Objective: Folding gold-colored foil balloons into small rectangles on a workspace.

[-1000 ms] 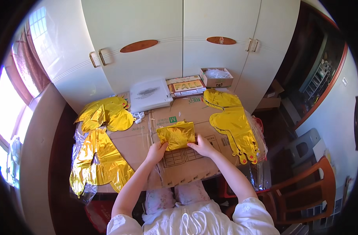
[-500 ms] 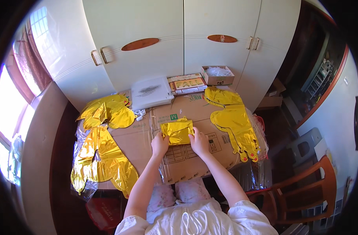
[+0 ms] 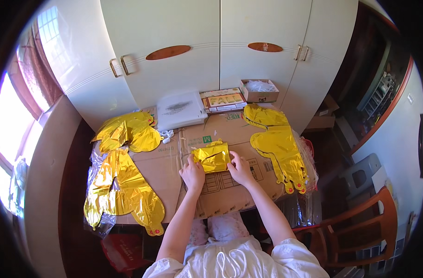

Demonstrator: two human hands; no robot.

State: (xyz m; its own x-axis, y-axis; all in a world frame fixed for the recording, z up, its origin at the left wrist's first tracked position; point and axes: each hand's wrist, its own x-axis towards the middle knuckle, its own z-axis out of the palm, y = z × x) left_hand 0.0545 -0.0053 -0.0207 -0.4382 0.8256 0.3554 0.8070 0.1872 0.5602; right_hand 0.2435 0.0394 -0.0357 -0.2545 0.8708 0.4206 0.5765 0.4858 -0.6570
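A folded gold foil balloon lies in the middle of a flattened cardboard sheet. My left hand grips its lower left edge. My right hand holds its right edge, fingers on the foil. Both forearms come up from the lower edge of the picture.
Flat gold foil balloons lie at the left, the upper left and the right. A white packet, a printed card pack and a small open box sit by white cupboard doors. A wooden chair stands at the right.
The folded balloon has become smaller and more compact, and both hands have shifted slightly up along its edges.
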